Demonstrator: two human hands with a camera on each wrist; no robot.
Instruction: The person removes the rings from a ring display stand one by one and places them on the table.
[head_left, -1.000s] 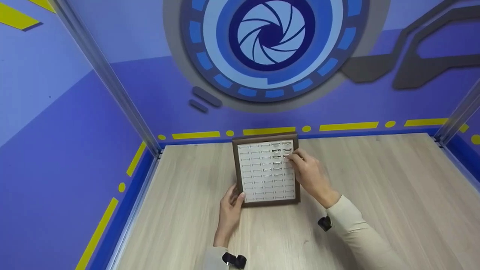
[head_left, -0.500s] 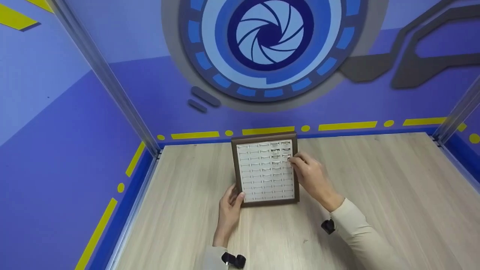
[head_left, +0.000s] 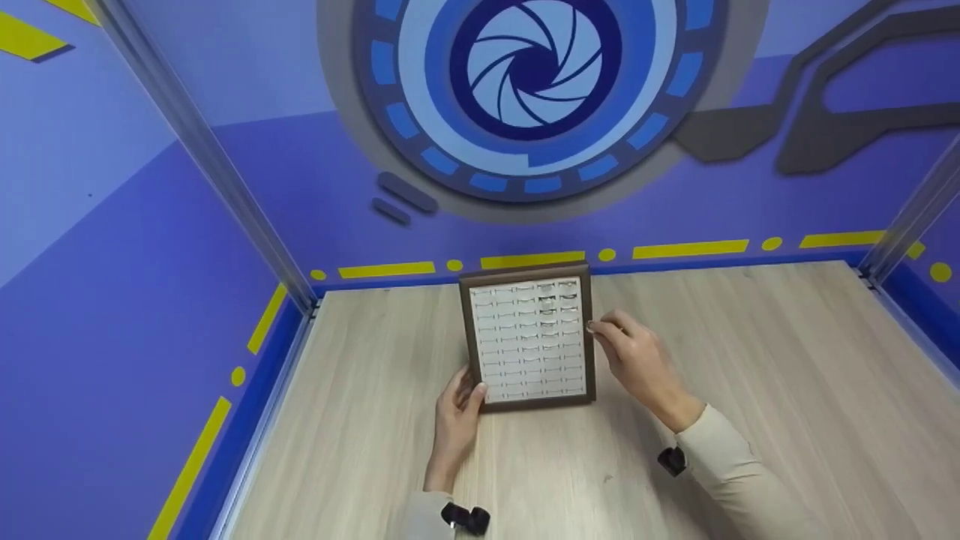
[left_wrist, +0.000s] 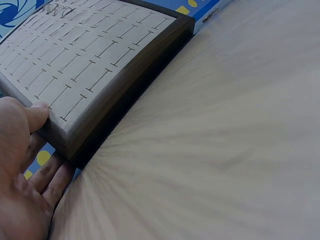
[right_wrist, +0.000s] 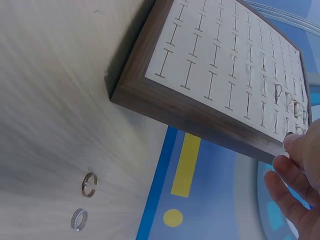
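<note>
A ring display tray [head_left: 589, 367] with a brown wooden frame and a white slotted pad [head_left: 510, 358] stands tilted up on the table. My left hand [head_left: 454, 424] grips its lower left corner, thumb over the front edge and fingers behind. Several silvery rings [head_left: 547, 301] sit in slots at the pad's upper right. Just off the tray's right edge, my right hand [head_left: 643, 367] pinches a small ring [head_left: 590, 325] between thumb and fingertips. In the right wrist view, a gold-coloured ring [right_wrist: 90, 184] and a silver ring [right_wrist: 79, 219] lie on the table.
The wood-grain table [head_left: 360, 450] meets a blue and purple back wall [head_left: 285, 195] close behind the tray. Metal corner posts [head_left: 202, 150] rise at the left and right. Black straps [head_left: 465, 517] sit on both wrists.
My right hand has drawn away from the slots, rightward and slightly down, with the ring now past the tray's edge. The left hand and tray have kept their place.
</note>
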